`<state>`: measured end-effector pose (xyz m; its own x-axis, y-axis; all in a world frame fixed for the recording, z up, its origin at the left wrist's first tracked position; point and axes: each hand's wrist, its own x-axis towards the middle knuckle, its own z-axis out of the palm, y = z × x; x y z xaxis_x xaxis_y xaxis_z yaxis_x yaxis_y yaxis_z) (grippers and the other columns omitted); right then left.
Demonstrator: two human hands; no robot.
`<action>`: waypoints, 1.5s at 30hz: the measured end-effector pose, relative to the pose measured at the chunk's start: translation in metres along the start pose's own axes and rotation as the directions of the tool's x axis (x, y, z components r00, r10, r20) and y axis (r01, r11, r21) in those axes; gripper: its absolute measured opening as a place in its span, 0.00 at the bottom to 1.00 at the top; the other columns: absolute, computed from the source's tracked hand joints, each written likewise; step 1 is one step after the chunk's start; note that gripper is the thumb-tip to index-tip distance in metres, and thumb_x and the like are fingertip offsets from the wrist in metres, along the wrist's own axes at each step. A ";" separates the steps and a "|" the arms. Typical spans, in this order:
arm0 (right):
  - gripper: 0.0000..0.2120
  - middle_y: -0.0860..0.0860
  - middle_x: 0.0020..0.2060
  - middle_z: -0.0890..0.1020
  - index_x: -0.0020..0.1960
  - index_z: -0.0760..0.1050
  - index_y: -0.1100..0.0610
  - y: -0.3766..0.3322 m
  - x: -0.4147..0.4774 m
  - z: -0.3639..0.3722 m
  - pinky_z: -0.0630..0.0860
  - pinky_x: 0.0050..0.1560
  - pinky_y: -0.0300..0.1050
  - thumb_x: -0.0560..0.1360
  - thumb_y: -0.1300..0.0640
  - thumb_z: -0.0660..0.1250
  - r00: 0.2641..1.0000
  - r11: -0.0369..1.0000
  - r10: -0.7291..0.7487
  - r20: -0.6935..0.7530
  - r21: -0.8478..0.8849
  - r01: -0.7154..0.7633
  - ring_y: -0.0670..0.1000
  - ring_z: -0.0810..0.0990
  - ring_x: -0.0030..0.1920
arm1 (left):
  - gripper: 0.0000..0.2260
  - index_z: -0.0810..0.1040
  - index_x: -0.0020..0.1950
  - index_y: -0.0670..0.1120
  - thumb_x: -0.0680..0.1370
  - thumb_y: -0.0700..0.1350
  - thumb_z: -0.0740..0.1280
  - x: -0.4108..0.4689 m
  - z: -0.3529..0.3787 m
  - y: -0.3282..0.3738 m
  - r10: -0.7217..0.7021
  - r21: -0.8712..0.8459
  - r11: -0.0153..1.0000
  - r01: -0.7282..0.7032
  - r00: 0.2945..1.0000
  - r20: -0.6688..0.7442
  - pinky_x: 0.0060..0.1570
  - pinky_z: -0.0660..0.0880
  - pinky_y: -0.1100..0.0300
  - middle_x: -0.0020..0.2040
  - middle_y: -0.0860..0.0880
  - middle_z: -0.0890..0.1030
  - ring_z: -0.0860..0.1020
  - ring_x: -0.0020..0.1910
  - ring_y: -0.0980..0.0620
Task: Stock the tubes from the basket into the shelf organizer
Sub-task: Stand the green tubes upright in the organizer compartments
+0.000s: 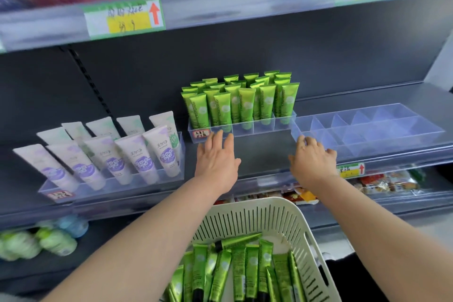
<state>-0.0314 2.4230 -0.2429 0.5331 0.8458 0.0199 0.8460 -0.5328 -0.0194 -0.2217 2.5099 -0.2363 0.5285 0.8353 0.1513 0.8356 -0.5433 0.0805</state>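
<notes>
A clear shelf organizer point(259, 127) at the middle of the shelf holds several upright green tubes point(241, 103). My left hand point(217, 157) reaches toward its front left corner, fingers straight, fingertips at the front wall. My right hand point(312, 157) has its fingers curled over the left end of an empty clear divided organizer point(367, 127) on the right. Neither hand carries a tube. Below, a cream slotted basket point(264, 218) holds several green tubes point(235, 270) lying loose.
A clear tray of white and purple tubes point(117, 152) stands to the left on the same shelf. Price labels point(350, 169) sit on the shelf edge. Packaged snacks point(382, 182) lie on the shelf below, green bottles point(36, 243) at lower left.
</notes>
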 end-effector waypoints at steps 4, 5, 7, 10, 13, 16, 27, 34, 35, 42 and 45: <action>0.21 0.54 0.60 0.76 0.71 0.59 0.58 -0.033 -0.014 -0.005 0.66 0.56 0.53 0.80 0.53 0.54 0.974 0.963 -0.217 -0.060 0.149 0.224 0.57 0.76 0.55 | 0.29 0.51 0.77 0.45 0.81 0.49 0.61 -0.008 -0.010 -0.012 -0.034 -0.015 0.999 0.033 0.998 -0.057 0.73 0.54 0.46 0.78 0.43 0.52 0.51 0.76 0.42; 0.21 0.54 0.60 0.76 0.72 0.59 0.58 -0.042 -0.017 -0.006 0.67 0.54 0.52 0.80 0.55 0.54 0.948 0.922 -0.311 -0.070 0.219 0.318 0.58 0.76 0.55 | 0.29 0.51 0.77 0.44 0.81 0.48 0.61 -0.009 -0.013 -0.014 -0.044 -0.021 0.999 0.043 0.997 -0.056 0.73 0.55 0.47 0.77 0.43 0.53 0.51 0.76 0.43; 0.24 0.55 0.67 0.72 0.75 0.58 0.57 -0.050 -0.020 -0.009 0.70 0.56 0.52 0.79 0.59 0.54 0.897 0.842 -0.423 -0.128 0.310 0.442 0.58 0.74 0.61 | 0.29 0.51 0.78 0.44 0.81 0.48 0.61 -0.012 -0.016 -0.016 -0.053 -0.023 0.998 0.052 0.998 -0.045 0.73 0.54 0.47 0.77 0.43 0.53 0.51 0.76 0.43; 0.24 0.52 0.71 0.67 0.74 0.61 0.56 -0.036 -0.019 -0.013 0.66 0.63 0.52 0.78 0.63 0.55 0.895 0.863 -0.374 -0.244 0.261 0.432 0.55 0.69 0.68 | 0.28 0.53 0.77 0.45 0.81 0.48 0.61 -0.014 -0.020 -0.009 -0.023 -0.032 0.999 0.021 0.999 -0.044 0.74 0.54 0.48 0.77 0.43 0.54 0.52 0.76 0.42; 0.27 0.52 0.74 0.62 0.75 0.59 0.56 -0.006 -0.017 -0.012 0.59 0.69 0.54 0.76 0.63 0.57 0.946 0.939 -0.272 -0.178 0.166 0.301 0.52 0.58 0.74 | 0.25 0.57 0.77 0.48 0.81 0.50 0.60 -0.014 -0.019 0.010 0.049 -0.075 0.996 -0.048 0.999 0.009 0.73 0.54 0.48 0.77 0.44 0.56 0.53 0.76 0.43; 0.30 0.53 0.75 0.57 0.75 0.54 0.56 0.018 -0.019 -0.009 0.53 0.73 0.58 0.75 0.61 0.59 0.983 0.982 -0.168 -0.070 0.078 0.173 0.52 0.49 0.76 | 0.25 0.57 0.77 0.50 0.82 0.52 0.58 -0.014 -0.012 0.035 0.191 -0.087 0.980 -0.181 0.972 0.134 0.73 0.52 0.49 0.78 0.45 0.55 0.53 0.76 0.44; 0.32 0.50 0.71 0.65 0.75 0.56 0.54 -0.001 -0.033 -0.002 0.62 0.66 0.57 0.73 0.61 0.61 0.966 0.960 -0.259 -0.028 0.103 0.260 0.53 0.62 0.71 | 0.27 0.58 0.76 0.50 0.80 0.56 0.59 -0.029 -0.012 0.027 0.175 -0.036 0.985 -0.171 0.954 0.244 0.71 0.58 0.47 0.74 0.46 0.64 0.55 0.76 0.46; 0.27 0.51 0.67 0.71 0.71 0.62 0.55 -0.046 -0.041 0.002 0.65 0.59 0.54 0.73 0.62 0.60 0.928 0.923 -0.363 -0.079 0.106 0.370 0.54 0.67 0.66 | 0.24 0.61 0.73 0.49 0.80 0.56 0.62 -0.046 -0.018 -0.017 0.079 0.049 0.995 -0.091 0.973 0.219 0.69 0.64 0.47 0.70 0.44 0.69 0.62 0.73 0.45; 0.26 0.51 0.66 0.71 0.71 0.63 0.55 -0.049 -0.042 0.002 0.66 0.59 0.54 0.74 0.62 0.60 0.929 0.924 -0.361 -0.081 0.104 0.368 0.54 0.67 0.66 | 0.24 0.61 0.73 0.49 0.80 0.55 0.62 -0.047 -0.018 -0.021 0.085 0.038 0.995 -0.095 0.971 0.223 0.70 0.63 0.47 0.72 0.44 0.68 0.61 0.74 0.45; 0.25 0.54 0.68 0.70 0.69 0.68 0.54 -0.041 -0.061 0.021 0.69 0.56 0.56 0.72 0.64 0.62 0.860 0.883 -0.408 -0.307 0.109 0.457 0.58 0.69 0.65 | 0.23 0.64 0.74 0.46 0.80 0.44 0.63 -0.076 0.002 -0.022 0.226 -0.078 0.970 -0.232 0.971 -0.080 0.72 0.57 0.52 0.75 0.48 0.62 0.59 0.74 0.48; 0.22 0.53 0.56 0.78 0.61 0.76 0.54 -0.038 -0.077 0.045 0.72 0.48 0.54 0.68 0.66 0.66 0.826 0.851 -0.438 -0.356 0.131 0.508 0.59 0.76 0.54 | 0.19 0.72 0.68 0.44 0.77 0.39 0.66 -0.102 0.028 -0.023 0.315 -0.085 0.942 -0.326 0.941 -0.124 0.69 0.65 0.50 0.70 0.47 0.70 0.67 0.68 0.46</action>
<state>-0.1046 2.3789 -0.2887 0.0713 0.9221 0.3803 0.9903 -0.0200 -0.1372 -0.2906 2.4392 -0.2815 0.7418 0.6047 0.2898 0.6018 -0.7910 0.1102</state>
